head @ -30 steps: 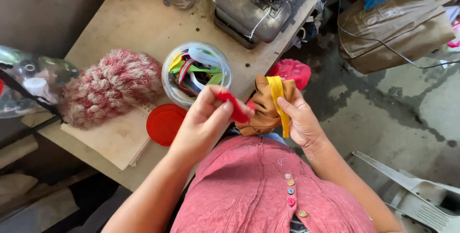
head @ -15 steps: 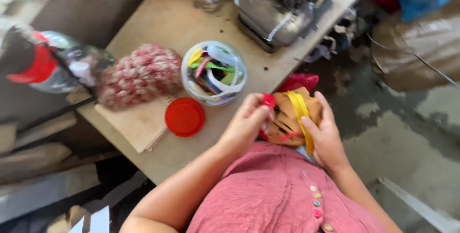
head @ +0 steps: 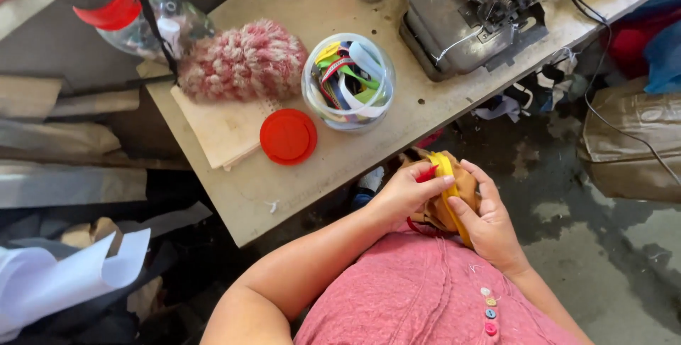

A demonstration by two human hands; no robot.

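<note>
Over at the far left I see a clear bottle (head: 152, 15) with a red cap lying at the table's (head: 333, 167) corner, out of the way of the work. Next to it a pink-and-white fluffy bundle (head: 241, 61) sits on a stack of pale boards (head: 220, 132), which keeps it off the bare tabletop. A red lid (head: 288, 136) lies flat just beside the open jar (head: 347, 81), and the jar is stuffed with coloured strips, so they can be reached without unscrewing anything. Further right stands a grey sewing machine (head: 468, 15), its cable trailing off the table edge toward a brown bag (head: 631, 146) on the floor.

Below the table edge, close to my chest, both hands meet on a tan fabric bundle (head: 443, 199). My left hand (head: 408, 192) is curled, thumb and forefinger pinched on a small red piece (head: 428, 173) against the bundle's top, probably a strip end, though I can't be sure at this size. My right hand (head: 489, 224) cups the bundle from the other side, fingers half closed, thumb pressing a yellow strip (head: 450, 182) that runs down over the fabric, so the strip stays flat and taut. The bundle is held in the air, just clear of the table.
</note>
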